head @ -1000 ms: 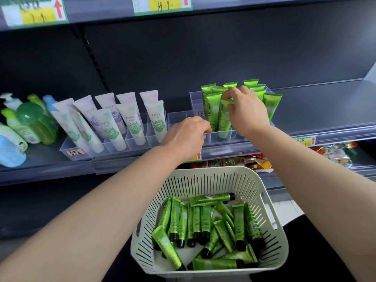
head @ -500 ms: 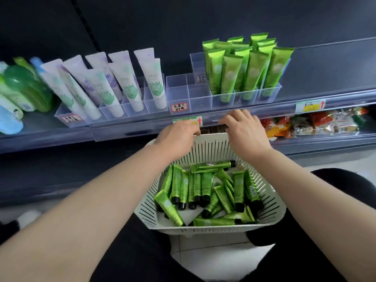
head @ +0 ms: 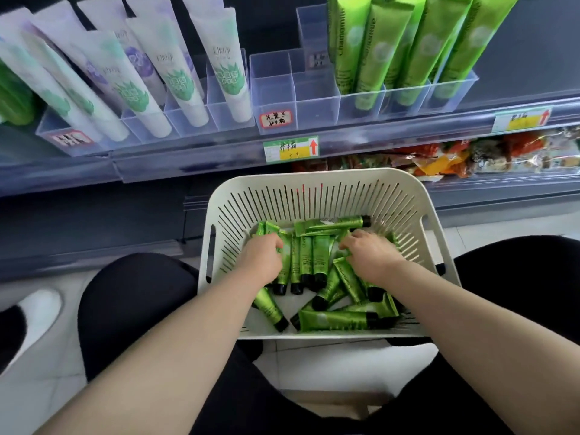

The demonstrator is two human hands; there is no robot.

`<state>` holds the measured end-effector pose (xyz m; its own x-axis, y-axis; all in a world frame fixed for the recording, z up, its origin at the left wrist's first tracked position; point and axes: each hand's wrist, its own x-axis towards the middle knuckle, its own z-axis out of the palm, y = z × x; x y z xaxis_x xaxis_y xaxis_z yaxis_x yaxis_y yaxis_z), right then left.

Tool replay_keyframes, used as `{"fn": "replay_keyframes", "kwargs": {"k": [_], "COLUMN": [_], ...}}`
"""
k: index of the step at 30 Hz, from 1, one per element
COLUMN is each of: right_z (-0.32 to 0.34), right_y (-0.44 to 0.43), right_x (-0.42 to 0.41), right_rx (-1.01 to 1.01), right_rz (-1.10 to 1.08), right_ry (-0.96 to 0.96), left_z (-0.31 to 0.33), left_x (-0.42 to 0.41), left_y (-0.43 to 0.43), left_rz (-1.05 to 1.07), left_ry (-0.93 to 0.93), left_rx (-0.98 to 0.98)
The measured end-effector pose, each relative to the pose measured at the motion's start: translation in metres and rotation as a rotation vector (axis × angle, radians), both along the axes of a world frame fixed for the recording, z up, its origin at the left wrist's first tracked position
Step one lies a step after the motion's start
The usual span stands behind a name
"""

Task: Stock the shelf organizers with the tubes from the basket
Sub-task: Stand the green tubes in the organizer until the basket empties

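Note:
A white slotted basket (head: 314,176) stands on the floor between my knees, holding several green tubes with black caps (head: 332,320). My left hand (head: 262,260) is down in the basket, fingers curled round a green tube on the left of the pile. My right hand (head: 372,257) is beside it, fingers curled onto a green tube on the right. On the shelf above, a clear organizer (head: 314,100) has two empty front compartments on its left. Several upright green tubes (head: 376,58) fill the compartments to the right.
A second clear organizer (head: 188,120) to the left holds several white tubes (head: 226,67). Price tags (head: 292,149) sit on the shelf's front rail. Snack packets (head: 439,160) lie on the lower shelf behind the basket. My knees in black trousers (head: 135,296) flank the basket.
Both hands have dropped from the organizer, past the basket's far rim, into the pile of green tubes. The view has tilted down and come closer.

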<state>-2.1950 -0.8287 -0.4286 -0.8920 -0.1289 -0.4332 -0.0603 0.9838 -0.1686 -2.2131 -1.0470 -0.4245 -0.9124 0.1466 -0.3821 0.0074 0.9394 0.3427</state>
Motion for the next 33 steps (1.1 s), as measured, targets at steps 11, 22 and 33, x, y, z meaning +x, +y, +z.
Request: {"fn": "replay_keyframes", "kwargs": {"k": [11,22,33], "right_z": [-0.033,-0.029,-0.035], "right_y": [-0.036,-0.038,-0.033], "right_x": [-0.005,0.003,0.003], "right_rx": [-0.002,0.068,-0.028], "right_rz": [0.105,-0.030,0.002], "right_ry": [-0.197,-0.221,-0.140], "left_z": [-0.020,-0.023,-0.032], "left_x": [-0.003,0.002,0.005], "left_y": [0.007,0.010,0.009], "left_rz": [0.027,0.044,0.029], "left_ry": [0.024,-0.031,-0.101], "left_rx": [0.013,0.024,-0.024]}}
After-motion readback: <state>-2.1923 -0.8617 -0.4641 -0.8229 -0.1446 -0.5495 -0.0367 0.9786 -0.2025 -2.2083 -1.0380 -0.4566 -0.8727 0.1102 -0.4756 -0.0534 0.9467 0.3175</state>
